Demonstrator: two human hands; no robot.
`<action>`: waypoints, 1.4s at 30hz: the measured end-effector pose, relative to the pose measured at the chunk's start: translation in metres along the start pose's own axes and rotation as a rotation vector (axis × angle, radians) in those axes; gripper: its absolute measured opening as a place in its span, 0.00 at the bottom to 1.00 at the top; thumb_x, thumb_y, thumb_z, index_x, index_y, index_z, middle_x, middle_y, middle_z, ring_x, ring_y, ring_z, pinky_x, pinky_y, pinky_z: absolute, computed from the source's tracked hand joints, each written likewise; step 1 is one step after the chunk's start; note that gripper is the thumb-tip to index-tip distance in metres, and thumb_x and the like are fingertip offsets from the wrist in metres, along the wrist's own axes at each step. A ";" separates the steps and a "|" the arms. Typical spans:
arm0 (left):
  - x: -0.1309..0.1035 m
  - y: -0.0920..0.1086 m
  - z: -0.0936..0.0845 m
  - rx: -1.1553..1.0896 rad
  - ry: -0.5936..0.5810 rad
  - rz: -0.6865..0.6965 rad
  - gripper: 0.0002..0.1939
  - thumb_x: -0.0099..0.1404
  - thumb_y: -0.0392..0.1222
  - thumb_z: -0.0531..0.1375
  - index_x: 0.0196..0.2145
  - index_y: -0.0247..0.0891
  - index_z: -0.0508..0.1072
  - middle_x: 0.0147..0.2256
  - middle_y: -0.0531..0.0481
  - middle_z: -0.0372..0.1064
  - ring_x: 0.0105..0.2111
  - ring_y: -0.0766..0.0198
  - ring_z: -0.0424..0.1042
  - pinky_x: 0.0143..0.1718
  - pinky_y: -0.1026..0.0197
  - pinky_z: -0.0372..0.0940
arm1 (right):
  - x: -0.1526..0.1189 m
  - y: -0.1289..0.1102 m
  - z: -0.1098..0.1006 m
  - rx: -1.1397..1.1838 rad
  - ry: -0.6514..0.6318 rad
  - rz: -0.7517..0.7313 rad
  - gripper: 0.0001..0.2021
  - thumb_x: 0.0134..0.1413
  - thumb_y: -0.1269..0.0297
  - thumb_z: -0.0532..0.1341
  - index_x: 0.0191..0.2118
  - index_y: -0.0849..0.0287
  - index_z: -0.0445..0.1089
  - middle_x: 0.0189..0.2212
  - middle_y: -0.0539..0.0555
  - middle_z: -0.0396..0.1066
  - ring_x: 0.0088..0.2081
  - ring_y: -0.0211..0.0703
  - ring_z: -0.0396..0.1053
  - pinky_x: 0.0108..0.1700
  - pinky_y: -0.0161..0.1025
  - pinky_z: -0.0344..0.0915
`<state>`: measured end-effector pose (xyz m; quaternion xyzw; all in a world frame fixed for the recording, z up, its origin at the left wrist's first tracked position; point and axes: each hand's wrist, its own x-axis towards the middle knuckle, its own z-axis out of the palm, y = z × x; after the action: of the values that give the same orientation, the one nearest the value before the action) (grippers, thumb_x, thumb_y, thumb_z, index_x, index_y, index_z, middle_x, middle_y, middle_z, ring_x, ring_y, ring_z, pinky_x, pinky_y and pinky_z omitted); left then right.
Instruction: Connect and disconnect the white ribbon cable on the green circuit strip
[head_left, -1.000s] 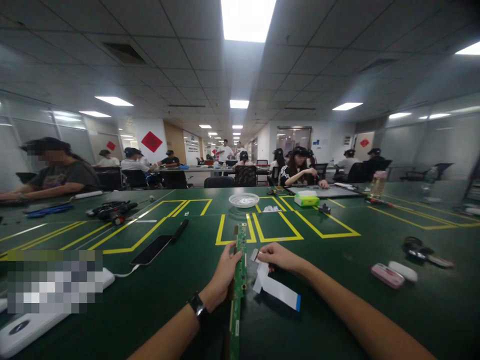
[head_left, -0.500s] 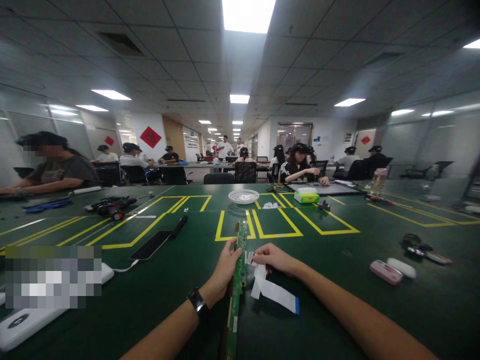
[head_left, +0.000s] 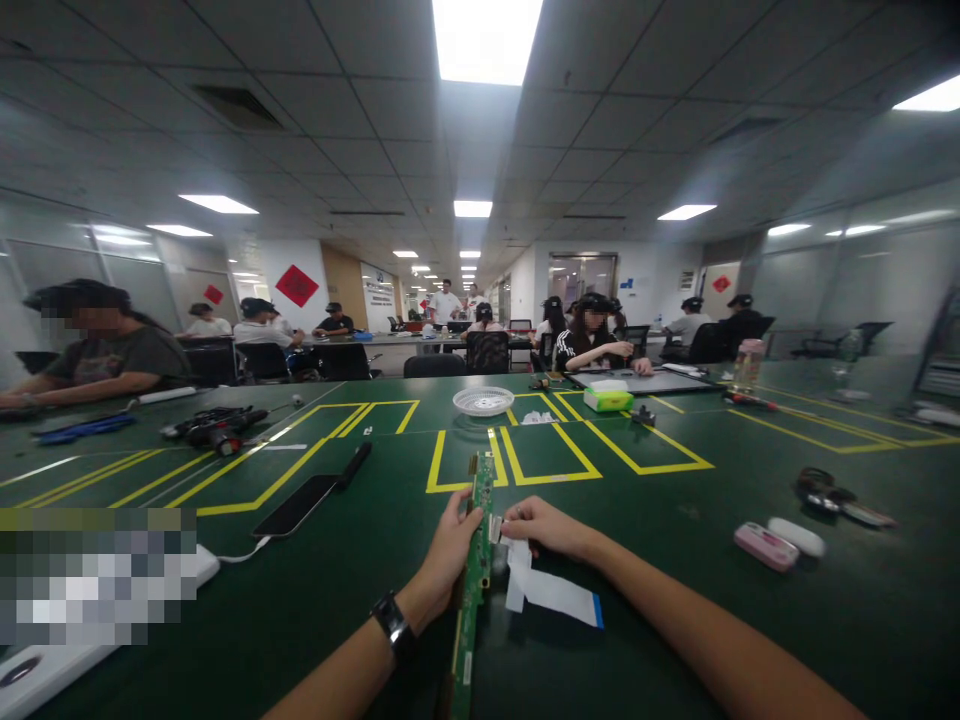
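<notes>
A long, narrow green circuit board point(head_left: 471, 590) stands lengthwise in front of me, its lower end running out of the bottom of the view. My left hand point(head_left: 448, 545) is wrapped round its upper part, thumb on the face. Close by on the right, my right hand point(head_left: 541, 524) pinches the end of a white flat ribbon cable point(head_left: 559, 595) beside the board's right edge. The cable is folded, hangs below the fingers and ends in a blue tip. Whether its held end touches the board I cannot tell.
Beyond the hands are a white round dish point(head_left: 483, 402) and a green tissue pack point(head_left: 607, 398). A phone point(head_left: 296, 505), a power drill point(head_left: 221, 432) and a white device point(head_left: 67, 660) lie left. A pink case point(head_left: 765, 546) is right. A person point(head_left: 596, 340) sits across the table point(head_left: 660, 520).
The view has shifted slightly. Both hands keep their holds, and the pinched cable end is a little nearer the board's right edge.
</notes>
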<state>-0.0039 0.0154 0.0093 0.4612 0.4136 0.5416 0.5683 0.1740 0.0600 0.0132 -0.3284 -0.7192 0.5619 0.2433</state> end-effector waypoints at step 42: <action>0.004 -0.009 -0.003 0.051 -0.045 0.046 0.23 0.62 0.45 0.59 0.54 0.39 0.62 0.26 0.54 0.69 0.22 0.67 0.69 0.26 0.67 0.64 | 0.000 0.000 0.002 0.029 -0.018 -0.025 0.17 0.50 0.53 0.63 0.23 0.62 0.63 0.15 0.43 0.60 0.16 0.28 0.56 0.19 0.29 0.52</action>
<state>-0.0046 0.0193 -0.0003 0.4969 0.4035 0.5333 0.5531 0.1727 0.0586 0.0132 -0.3108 -0.7171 0.5722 0.2484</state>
